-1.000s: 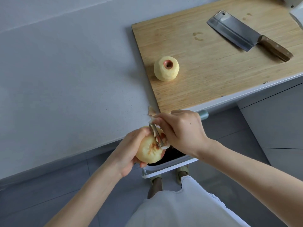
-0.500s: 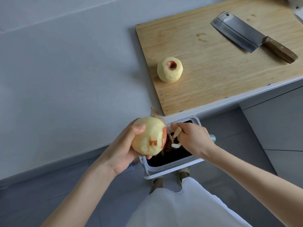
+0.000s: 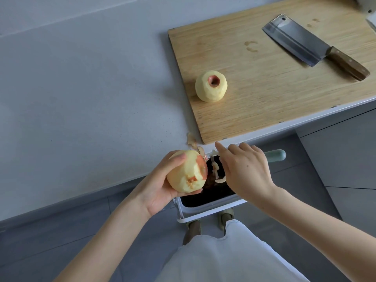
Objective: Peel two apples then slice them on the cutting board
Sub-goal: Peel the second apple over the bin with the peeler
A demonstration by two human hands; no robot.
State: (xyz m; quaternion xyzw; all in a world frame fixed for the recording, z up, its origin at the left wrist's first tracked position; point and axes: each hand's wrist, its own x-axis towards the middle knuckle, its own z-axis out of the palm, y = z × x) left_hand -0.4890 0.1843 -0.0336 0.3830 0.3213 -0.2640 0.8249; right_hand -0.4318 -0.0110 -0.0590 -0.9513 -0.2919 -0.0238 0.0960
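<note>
Left hand clamps the mostly peeled apple over the bin, right hand grips the peeler beside it, peel hanging; peeled apple and cleaver on board.

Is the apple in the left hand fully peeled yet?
Not fully. The held apple is mostly pale flesh, but a red strip of skin remains on its right side; the right hand holds the peeler beside it.
</note>
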